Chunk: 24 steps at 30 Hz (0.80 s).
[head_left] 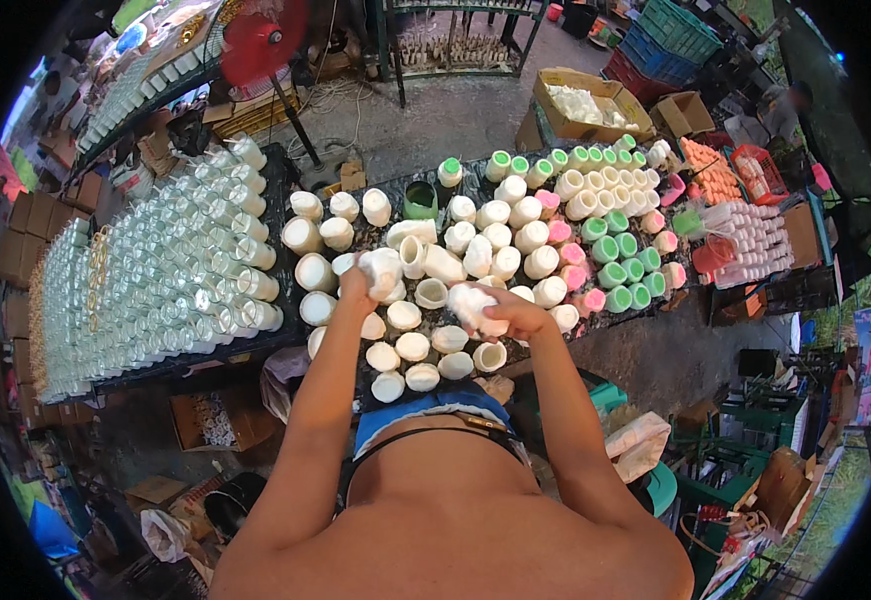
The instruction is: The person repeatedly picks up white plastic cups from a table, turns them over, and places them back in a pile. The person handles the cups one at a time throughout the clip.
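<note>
My left hand (356, 287) is closed on a lumpy white piece (384, 268), raised above the table's left-middle part. Closed round a rough white lump (473, 306), my right hand (519, 318) is a little nearer and to the right. Below and around both hands stand many white chalky cylinders (413, 346), some with hollow tops. One hollow white cylinder (432, 293) sits between the hands. Another hollow one (413, 257) leans beside the left hand's piece. What the white pieces are, I cannot make out.
Rows of clear glass jars (171, 265) fill the left table. Green-topped cylinders (620, 273) and pink-topped ones (573, 275) stand to the right. A dark green container (420, 201) is at the back. Beyond are a red fan (264, 45) and a cardboard box (596, 100).
</note>
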Tool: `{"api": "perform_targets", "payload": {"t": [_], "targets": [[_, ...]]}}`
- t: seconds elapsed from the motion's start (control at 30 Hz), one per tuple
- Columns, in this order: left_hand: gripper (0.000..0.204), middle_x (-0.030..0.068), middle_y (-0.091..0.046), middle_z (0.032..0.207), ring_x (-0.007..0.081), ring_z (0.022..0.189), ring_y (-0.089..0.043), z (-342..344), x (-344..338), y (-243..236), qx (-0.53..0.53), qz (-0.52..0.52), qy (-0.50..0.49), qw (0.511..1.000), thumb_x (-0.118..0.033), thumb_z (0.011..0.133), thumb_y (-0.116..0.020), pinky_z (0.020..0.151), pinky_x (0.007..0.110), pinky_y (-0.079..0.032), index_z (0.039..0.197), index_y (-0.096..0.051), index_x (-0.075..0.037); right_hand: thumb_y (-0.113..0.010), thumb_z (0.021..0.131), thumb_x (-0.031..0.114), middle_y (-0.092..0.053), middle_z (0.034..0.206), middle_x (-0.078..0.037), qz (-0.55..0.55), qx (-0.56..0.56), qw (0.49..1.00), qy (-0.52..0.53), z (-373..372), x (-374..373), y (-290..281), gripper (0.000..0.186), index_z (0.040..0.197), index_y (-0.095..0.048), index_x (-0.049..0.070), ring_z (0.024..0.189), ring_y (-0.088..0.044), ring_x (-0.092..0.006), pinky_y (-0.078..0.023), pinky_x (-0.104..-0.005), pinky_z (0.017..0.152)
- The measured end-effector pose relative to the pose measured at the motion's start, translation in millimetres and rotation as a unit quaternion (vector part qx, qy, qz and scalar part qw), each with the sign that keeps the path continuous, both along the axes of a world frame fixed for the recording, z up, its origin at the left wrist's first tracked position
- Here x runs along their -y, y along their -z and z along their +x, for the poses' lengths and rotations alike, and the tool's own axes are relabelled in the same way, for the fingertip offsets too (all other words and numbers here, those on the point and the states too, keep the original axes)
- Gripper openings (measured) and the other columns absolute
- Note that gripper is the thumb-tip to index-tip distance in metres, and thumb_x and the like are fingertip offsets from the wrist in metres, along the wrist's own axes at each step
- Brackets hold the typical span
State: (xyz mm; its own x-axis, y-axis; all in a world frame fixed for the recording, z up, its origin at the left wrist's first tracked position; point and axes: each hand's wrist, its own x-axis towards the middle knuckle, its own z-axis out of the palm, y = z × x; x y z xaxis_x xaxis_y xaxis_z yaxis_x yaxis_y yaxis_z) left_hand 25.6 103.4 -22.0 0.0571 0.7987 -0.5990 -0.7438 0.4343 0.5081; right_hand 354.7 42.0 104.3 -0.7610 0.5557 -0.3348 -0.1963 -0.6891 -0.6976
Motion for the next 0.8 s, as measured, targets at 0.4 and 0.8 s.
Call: {"api": "perform_targets", "payload": {"t": [0.4,0.8], "targets": [[0.047,0.0072,-0.064,0.133,0.0303,0.121,-0.061,-10.0,86.1,-44.3,0.19,-0.032,-0.027,0.981,-0.045,0.102,-0.048,0.104,0.051,-0.046,0.134,-0.06,-0.013,-0.078,0.08,0.04,-0.069,0.111,-0.025,0.433,0.574,0.687,0.108,-23.2,-78.9,100.8,0.081,0.139,-0.043,-0.003,0.095,-0.072,-0.0355,-0.057,-0.0442,0.081],[0.051,0.0145,-0.063,0.135,0.0331,0.124,-0.06,22.8,102.0,-35.1,0.199,0.062,0.074,0.975,-0.034,0.1,-0.049,0.105,0.05,-0.047,0.14,-0.053,-0.002,-0.067,0.09,0.052,-0.072,0.102,-0.018,0.484,0.637,0.589,0.112,-78.5,-84.9,86.6,0.051,0.108,-0.068,0.004,0.092,-0.071,-0.0347,-0.056,-0.0458,0.078]]}}
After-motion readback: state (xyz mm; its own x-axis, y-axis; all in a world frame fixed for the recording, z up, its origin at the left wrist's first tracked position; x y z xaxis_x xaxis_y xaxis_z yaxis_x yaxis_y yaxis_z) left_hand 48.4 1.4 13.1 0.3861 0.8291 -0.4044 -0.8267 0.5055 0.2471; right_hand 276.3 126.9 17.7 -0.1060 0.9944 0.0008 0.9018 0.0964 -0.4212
